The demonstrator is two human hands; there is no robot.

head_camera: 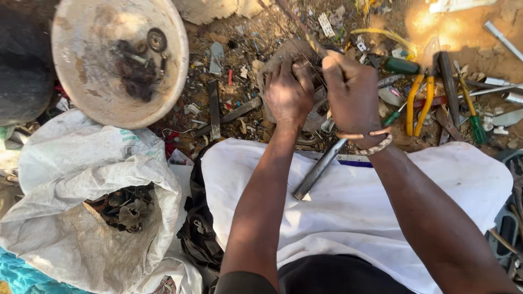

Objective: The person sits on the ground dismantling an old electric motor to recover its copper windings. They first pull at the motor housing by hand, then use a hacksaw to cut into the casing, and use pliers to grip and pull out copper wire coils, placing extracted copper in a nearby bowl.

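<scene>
While left hand (287, 92) presses closed on a grey metal part (283, 54), right hand (351, 90) grips thin wires (305, 30); yellow-handled pliers (419, 103) lie near.

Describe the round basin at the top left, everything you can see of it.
The basin is a wide, shallow, round dish, cream or pale pink, probably plastic, its inside stained and dusty. It sits on the littered ground at the top left, tilted slightly toward the camera, its top edge cut off by the frame. Inside lie dark, greasy metal parts: a small toothed gear, a few washers and a dark clump. Its lower rim meets the white woven sack. Neither hand touches it.
</scene>
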